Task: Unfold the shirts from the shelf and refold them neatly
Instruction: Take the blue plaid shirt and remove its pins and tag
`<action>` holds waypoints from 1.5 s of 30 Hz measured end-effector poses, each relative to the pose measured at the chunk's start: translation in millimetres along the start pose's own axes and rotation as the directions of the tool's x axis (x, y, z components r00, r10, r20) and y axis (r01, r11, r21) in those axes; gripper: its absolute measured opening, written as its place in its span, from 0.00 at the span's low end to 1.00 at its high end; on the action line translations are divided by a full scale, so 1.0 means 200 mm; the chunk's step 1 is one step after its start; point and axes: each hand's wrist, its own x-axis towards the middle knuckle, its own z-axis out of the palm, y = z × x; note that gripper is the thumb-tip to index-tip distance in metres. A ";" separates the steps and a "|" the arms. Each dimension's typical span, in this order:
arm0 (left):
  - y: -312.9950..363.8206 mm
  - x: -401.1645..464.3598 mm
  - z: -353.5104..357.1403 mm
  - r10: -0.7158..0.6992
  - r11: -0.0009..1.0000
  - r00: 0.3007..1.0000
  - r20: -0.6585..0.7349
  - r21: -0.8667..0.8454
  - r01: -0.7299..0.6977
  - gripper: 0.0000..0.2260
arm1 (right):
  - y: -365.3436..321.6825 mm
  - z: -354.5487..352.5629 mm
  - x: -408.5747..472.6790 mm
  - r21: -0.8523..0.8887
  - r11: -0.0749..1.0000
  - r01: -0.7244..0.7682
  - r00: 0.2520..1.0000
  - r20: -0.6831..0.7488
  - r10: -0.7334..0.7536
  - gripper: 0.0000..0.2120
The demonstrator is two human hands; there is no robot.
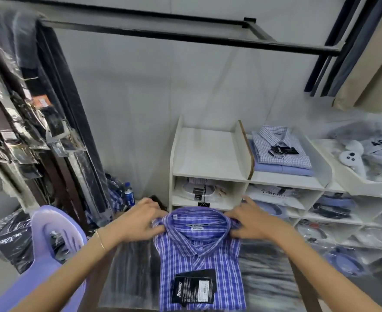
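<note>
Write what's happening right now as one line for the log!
step: refolding | left hand: grips collar side | right hand: grips other side | purple plaid shirt: folded, on table | black tag: on front

Clothing shop: shelf unit [210,176] stocked with tagged, bagged shirts [281,147].

- Folded purple checked shirt [199,262] lies collar-up on a dark table [268,275]; black tag [193,287] rests on its front.
- Left hand [138,221] and right hand [250,224] grip the shoulders either side of the collar.
- White shelf [210,176] behind: 2 folded shirts [280,149] stacked in the top right bay.
- Lilac plastic chair [52,239] at left.
</note>
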 end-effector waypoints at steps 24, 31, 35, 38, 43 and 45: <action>0.18 -0.29 -2.14 -0.142 0.946 0.467 -0.873 -0.258 -0.195 0.09 | -0.50 -1.89 -0.01 0.288 0.624 0.726 0.374 -0.928 -0.007 0.14; 0.24 -0.26 -2.30 -0.257 0.861 0.320 -0.912 -0.366 -0.352 0.10 | -0.66 -2.07 -0.01 0.336 0.501 0.797 0.333 -0.938 0.100 0.14; 0.34 -0.20 -2.34 -0.348 0.689 0.349 -0.870 -0.489 -0.535 0.10 | -0.71 -2.11 -0.03 0.428 0.369 0.825 0.408 -0.903 0.136 0.13; 0.38 -0.14 -2.29 -0.439 0.531 0.394 -0.808 -0.587 -0.612 0.09 | -0.76 -2.08 -0.05 0.477 0.278 0.834 0.435 -0.878 0.201 0.14; 0.38 -0.07 -1.94 -0.604 0.319 0.480 -0.636 -0.745 -0.586 0.10 | -0.75 -1.76 -0.09 0.536 0.197 0.821 0.470 -0.830 0.300 0.14; 0.37 -0.05 -1.69 -0.695 0.306 0.429 -0.577 -0.777 -0.550 0.11 | -0.70 -1.54 -0.06 0.607 0.147 0.781 0.534 -0.771 0.347 0.12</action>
